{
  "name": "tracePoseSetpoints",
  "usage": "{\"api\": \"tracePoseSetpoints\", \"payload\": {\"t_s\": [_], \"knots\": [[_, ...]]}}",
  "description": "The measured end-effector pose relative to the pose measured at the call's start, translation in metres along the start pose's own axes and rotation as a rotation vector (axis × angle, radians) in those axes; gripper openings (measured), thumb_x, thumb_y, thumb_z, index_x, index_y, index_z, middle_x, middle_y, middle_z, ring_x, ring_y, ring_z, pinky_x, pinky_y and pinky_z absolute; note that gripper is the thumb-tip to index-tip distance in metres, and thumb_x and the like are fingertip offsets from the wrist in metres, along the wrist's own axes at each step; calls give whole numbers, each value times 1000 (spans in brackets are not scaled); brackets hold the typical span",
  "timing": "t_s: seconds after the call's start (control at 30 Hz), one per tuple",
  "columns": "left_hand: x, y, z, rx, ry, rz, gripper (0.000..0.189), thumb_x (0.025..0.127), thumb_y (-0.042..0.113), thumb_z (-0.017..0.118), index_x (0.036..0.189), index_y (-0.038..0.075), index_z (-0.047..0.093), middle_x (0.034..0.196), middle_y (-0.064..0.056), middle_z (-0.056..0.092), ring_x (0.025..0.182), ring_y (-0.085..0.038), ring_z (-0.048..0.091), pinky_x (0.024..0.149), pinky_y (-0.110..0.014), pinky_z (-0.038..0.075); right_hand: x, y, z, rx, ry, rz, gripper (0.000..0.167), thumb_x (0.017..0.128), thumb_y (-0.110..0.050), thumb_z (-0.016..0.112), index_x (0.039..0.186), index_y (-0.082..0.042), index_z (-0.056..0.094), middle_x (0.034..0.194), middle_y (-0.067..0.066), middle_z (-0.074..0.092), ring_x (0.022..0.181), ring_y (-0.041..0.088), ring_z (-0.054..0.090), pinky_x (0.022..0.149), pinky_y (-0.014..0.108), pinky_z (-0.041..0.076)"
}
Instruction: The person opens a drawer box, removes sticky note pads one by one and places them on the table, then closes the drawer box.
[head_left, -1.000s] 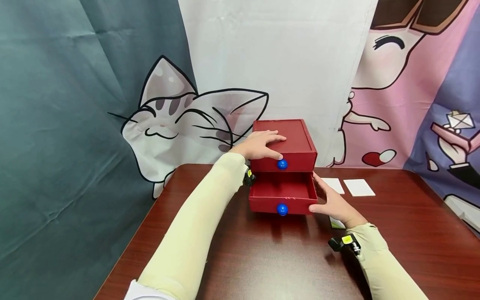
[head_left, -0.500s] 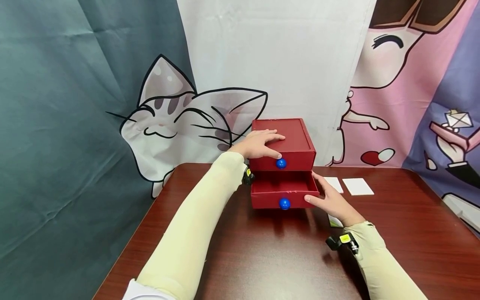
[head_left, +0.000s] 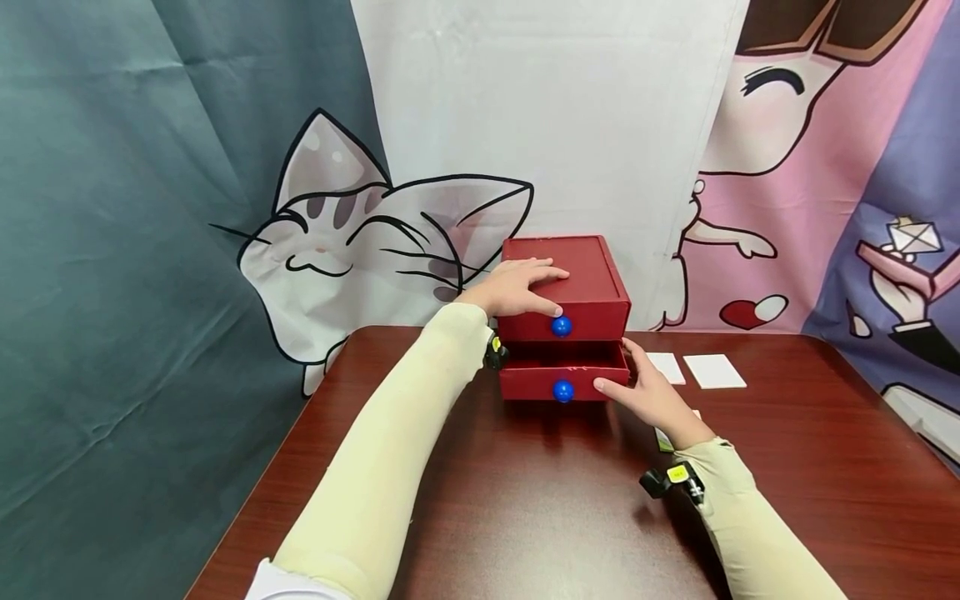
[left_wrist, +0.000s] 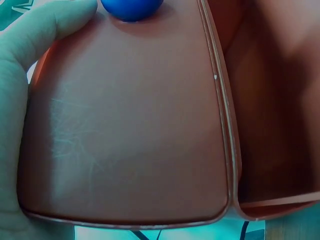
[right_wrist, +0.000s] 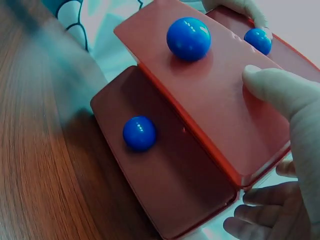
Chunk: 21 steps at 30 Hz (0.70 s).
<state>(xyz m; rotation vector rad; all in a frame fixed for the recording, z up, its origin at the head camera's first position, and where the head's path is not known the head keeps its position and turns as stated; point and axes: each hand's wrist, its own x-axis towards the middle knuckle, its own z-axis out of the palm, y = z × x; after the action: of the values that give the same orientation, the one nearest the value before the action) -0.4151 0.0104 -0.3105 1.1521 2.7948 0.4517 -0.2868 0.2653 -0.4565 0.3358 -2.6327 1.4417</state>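
Observation:
A red two-drawer box (head_left: 585,271) stands at the back of the dark wooden table (head_left: 525,500). My left hand (head_left: 517,287) lies flat on its top, the thumb (left_wrist: 45,25) down on the upper drawer front (left_wrist: 130,140) beside its blue knob (head_left: 561,327). The lower drawer (head_left: 532,387) sticks out a little, its blue knob (head_left: 562,391) facing me. My right hand (head_left: 645,392) is at the drawer's right front corner. Its thumb (right_wrist: 285,95) presses the drawer front (right_wrist: 215,95) and its fingers lie along the side.
Two white cards (head_left: 714,371) (head_left: 667,367) lie on the table right of the box. A green-and-white card (head_left: 663,440) peeks out under my right wrist. Cartoon cloth backdrops hang right behind the box.
The lower drawer has slid back into the box and now shows only a narrow opening. My right hand moved with it. The left hand stayed on top.

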Motion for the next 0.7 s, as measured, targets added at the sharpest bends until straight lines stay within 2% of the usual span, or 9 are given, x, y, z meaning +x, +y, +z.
{"api": "tracePoseSetpoints", "payload": {"t_s": [0.2,0.5,0.7], "knots": [[0,1,0,1,5,6,73,89,54,66,155,34,43,166,2,27,154,-21,16,124,-46,8,7,1,5,23,26,61,95,93,-42,71,159,-3,15,151,26,40,132,43,46,107,59,42],[-1,2,0,7,0,11,71,90,54,64,155,33,42,166,2,27,155,-21,15,124,-46,7,14,5,14,89,91,98,94,93,-41,71,160,-6,14,148,27,42,132,44,47,109,59,39],[-2,2,0,10,1,9,72,90,54,64,155,34,42,167,3,26,155,-21,15,124,-46,8,19,4,21,106,123,139,99,91,-47,72,160,-8,12,152,26,37,135,44,43,111,60,37]]}}
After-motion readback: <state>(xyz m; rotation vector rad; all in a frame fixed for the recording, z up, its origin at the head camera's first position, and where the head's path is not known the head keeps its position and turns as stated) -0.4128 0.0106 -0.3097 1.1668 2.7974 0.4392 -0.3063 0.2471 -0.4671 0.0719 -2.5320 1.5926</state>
